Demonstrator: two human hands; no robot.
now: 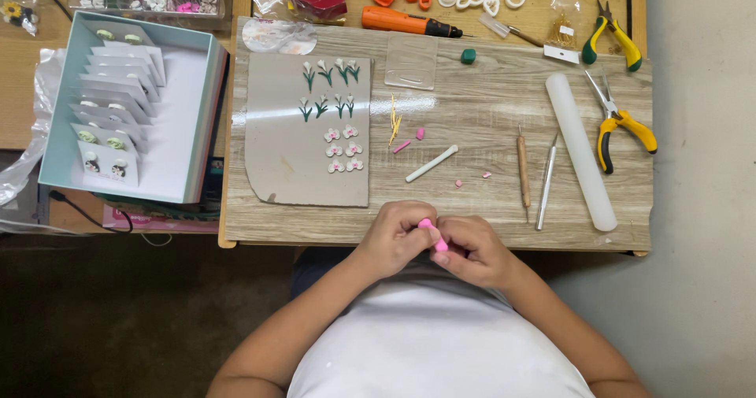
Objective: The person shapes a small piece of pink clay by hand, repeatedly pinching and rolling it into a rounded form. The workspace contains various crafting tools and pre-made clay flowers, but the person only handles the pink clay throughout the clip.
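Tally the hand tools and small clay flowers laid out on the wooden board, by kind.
Pliers: 2, both yellow-handled
Thin sculpting tools: 2
White roller: 1
Orange pen-shaped tool: 1
Green-stemmed flowers: 8
Pink-white blossoms: 6
Total: 20

Both hands, left and right, pinch a pink clay piece.

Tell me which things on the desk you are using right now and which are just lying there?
In use:
- left hand and right hand, together pinching the pink clay piece

Lying about:
- white roller
- yellow pliers
- two pointed tools
- white stick
- grey tile with small clay flowers
- orange tool
- box of earring cards
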